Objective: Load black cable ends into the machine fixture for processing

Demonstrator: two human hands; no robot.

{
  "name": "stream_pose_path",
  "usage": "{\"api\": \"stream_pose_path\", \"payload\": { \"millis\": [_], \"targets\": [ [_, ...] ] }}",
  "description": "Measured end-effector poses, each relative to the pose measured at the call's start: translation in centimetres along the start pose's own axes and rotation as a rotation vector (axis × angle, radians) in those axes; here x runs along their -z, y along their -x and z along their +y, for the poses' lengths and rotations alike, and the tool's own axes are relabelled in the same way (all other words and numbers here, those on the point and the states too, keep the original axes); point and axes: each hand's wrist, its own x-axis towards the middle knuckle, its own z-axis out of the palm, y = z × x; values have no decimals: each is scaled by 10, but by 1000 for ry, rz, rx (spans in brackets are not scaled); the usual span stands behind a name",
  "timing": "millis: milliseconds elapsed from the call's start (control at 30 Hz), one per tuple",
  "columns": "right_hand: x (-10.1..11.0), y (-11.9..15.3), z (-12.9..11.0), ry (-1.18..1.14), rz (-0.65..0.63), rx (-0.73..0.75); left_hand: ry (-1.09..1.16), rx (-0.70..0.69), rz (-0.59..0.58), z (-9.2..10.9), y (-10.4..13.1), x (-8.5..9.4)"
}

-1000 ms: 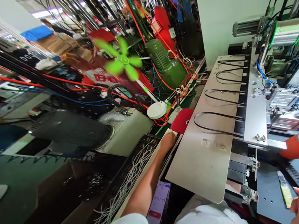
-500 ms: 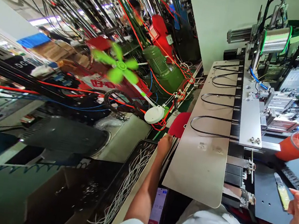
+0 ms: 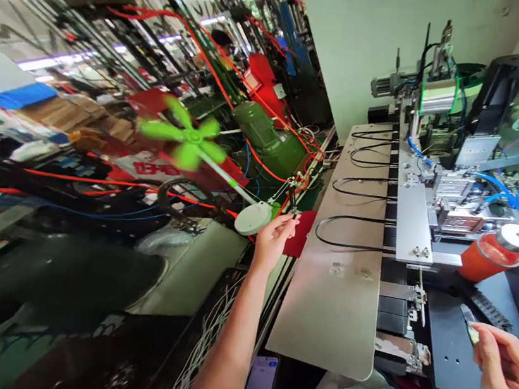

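Note:
My left hand (image 3: 272,241) reaches forward with thumb and fingers pinched together, over the edge of a red bin (image 3: 300,235). A tiny thing may be at its fingertips, too small to make out. At the right, my right hand (image 3: 510,374) has its thumb and forefinger pressed together above a dark plate (image 3: 440,346); what they hold, if anything, I cannot make out. Just beyond those fingertips lies a slim tool (image 3: 467,313) with a yellowish handle, partly hidden. Between my hands is a metal shelf (image 3: 329,318) with black cable loops (image 3: 350,232) hanging over it.
A machine with a wire spool (image 3: 439,98) and pneumatic cylinders (image 3: 454,188) stands at the right. Near it are an orange bottle (image 3: 485,259) and a black brush (image 3: 493,308). A green fan (image 3: 195,138), a phone (image 3: 259,386) and white wires (image 3: 204,347) are on the left.
My left hand has risen from beside the shelf, its fingers now showing in a pinch over the red bin. My right hand has moved slightly left, covering part of the slim tool. The view has shifted.

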Motion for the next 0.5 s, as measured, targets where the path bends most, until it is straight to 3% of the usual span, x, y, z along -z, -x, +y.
{"api": "stream_pose_path", "payload": {
  "millis": [33,100,167,233,333,500],
  "targets": [
    [0,-1,0,-34,-76,27,106,-82,-110,24,3,-6],
    [-1,-4,-4,-100,-219,63,252,-190,-437,71,16,-23],
    [-4,-5,-13,-111,-304,91,277,-207,-791,109,34,-45],
    [-7,-5,-24,-118,-346,103,253,-186,-1035,133,54,-67],
    [-17,-3,-34,-172,-337,73,208,-194,-1122,143,80,-95],
    [-36,3,-36,-286,-267,-22,136,-393,-991,132,105,-114]
  ]
}}
